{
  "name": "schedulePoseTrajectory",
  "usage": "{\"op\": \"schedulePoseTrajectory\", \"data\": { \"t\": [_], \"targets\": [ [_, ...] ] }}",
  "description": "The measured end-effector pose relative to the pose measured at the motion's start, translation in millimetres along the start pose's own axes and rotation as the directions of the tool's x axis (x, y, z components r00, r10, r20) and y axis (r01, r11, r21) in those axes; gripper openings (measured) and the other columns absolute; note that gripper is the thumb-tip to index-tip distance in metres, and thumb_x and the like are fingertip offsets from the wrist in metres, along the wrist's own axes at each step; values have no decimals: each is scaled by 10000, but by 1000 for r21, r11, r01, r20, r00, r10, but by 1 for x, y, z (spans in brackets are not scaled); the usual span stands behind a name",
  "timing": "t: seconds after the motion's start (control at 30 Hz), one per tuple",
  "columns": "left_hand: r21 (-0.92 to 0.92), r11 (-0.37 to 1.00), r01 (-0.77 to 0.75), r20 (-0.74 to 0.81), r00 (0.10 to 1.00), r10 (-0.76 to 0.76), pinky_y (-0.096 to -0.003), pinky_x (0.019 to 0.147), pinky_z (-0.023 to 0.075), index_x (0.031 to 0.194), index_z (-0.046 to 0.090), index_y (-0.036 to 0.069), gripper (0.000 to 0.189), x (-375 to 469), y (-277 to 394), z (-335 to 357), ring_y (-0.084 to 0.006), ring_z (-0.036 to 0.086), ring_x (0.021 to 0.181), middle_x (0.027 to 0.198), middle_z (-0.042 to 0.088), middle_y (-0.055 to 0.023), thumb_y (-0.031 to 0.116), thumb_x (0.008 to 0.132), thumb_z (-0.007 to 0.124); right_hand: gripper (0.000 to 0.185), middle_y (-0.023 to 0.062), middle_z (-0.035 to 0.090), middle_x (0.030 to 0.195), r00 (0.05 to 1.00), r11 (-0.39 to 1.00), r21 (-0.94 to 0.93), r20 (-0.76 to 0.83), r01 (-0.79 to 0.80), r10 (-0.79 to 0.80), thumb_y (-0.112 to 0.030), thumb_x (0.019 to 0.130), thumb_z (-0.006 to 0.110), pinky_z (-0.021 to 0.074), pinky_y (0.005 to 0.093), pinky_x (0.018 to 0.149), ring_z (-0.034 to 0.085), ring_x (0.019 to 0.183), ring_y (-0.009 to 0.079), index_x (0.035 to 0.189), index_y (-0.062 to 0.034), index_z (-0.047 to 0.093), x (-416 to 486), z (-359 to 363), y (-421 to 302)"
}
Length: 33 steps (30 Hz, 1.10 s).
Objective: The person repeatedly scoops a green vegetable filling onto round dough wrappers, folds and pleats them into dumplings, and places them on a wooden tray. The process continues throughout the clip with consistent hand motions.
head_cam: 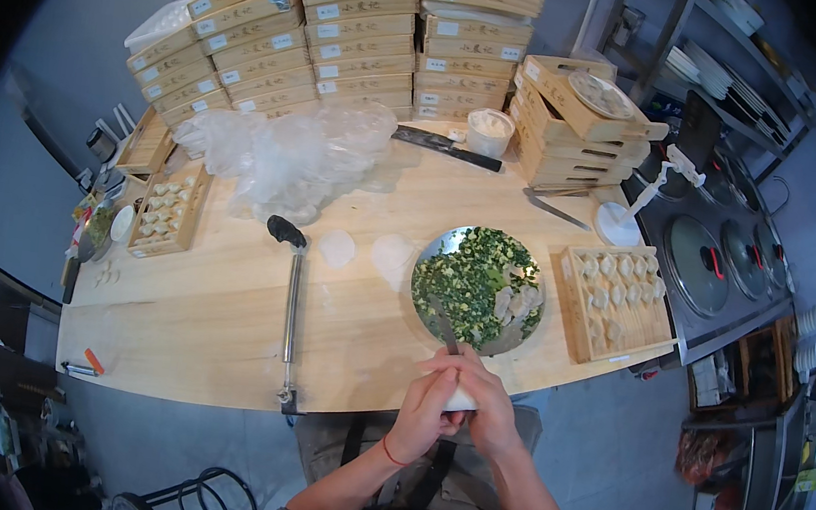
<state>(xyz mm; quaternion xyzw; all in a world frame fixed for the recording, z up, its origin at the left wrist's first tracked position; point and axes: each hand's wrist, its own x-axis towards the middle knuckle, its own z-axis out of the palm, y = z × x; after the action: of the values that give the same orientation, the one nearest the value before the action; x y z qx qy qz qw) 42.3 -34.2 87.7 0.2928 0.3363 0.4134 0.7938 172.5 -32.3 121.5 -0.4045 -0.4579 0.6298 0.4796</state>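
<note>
Both my hands meet at the table's near edge, just below a round metal bowl point(442, 319) of chopped greens with yellow bits and pale shrimp-like pieces. My left hand point(429, 401) and my right hand point(486, 400) are pressed together around a white dumpling point(461, 401), whose lower side shows between them. A thin filling spatula point(449, 328) sticks out from the top of my hands over the bowl, seemingly in my right hand; its handle is hidden. Left of the bowl, round dough wrappers point(337, 248) lie flat. To the right, a wooden tray point(580, 335) holds rows of shaped dumplings point(624, 264).
Stacked wooden trays point(360, 45) line the back, with crumpled plastic sheeting point(291, 151) before them. A metal-armed clamp stand point(292, 310) stands left. A cleaver-like dark blade point(447, 147), a tub of white powder point(489, 132) and a phone stand point(617, 224) lie farther back; lidded cookers point(694, 265) flank the right.
</note>
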Motion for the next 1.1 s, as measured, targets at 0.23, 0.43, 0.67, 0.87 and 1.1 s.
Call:
{"op": "schedulePoseTrajectory", "data": {
  "t": [0.23, 0.43, 0.67, 0.87, 1.1],
  "targets": [
    [417, 810, -413, -137, 852, 505, -372, 686, 503, 914, 625, -31, 320, 13, -26, 14, -250, 644, 752, 865, 676, -155, 173, 1032, 410, 429, 150, 566, 1113, 984, 964, -211, -39, 164, -176, -205, 945, 366, 434, 333, 916, 559, 1012, 237, 1019, 35, 714, 1, 2, 1],
    [405, 764, -503, 90, 853, 514, -308, 727, 472, 931, 632, -36, 356, 20, -32, 3, -174, 588, 784, 847, 628, -94, 181, 1043, 373, 422, 158, 542, 1064, 952, 930, -242, -66, 277, -301, -213, 949, 368, 407, 345, 958, 536, 1019, 271, 1021, 25, 708, -2, 0, 11],
    [454, 701, -551, 242, 833, 498, -322, 872, 464, 970, 635, -48, 364, 23, -23, 4, -212, 604, 882, 939, 646, -106, 183, 1035, 362, 390, 157, 529, 1090, 890, 852, -333, -71, 405, -451, -163, 968, 372, 422, 356, 965, 543, 1043, 287, 1089, 21, 694, -5, -8, 22],
    [136, 990, 23, 194, 980, -49, -245, 577, 436, 1102, 599, 71, 327, 37, -12, 4, -93, 562, 689, 927, 623, -30, 306, 1069, 373, 485, 171, 512, 1157, 888, 712, -641, -102, 287, -449, -272, 978, 521, 487, 367, 901, 587, 1000, 323, 1410, -51, 545, -1, -33, 14],
    [-186, 977, 102, 308, 950, -41, -287, 707, 435, 1202, 591, 54, 456, 49, -2, 13, -120, 524, 836, 1037, 603, -47, 455, 1089, 405, 603, 138, 507, 1193, 932, 794, -605, -252, 58, -260, -246, 850, 755, 495, 342, 820, 605, 964, 255, 1390, -67, 558, -12, -64, 1]
  ]
}}
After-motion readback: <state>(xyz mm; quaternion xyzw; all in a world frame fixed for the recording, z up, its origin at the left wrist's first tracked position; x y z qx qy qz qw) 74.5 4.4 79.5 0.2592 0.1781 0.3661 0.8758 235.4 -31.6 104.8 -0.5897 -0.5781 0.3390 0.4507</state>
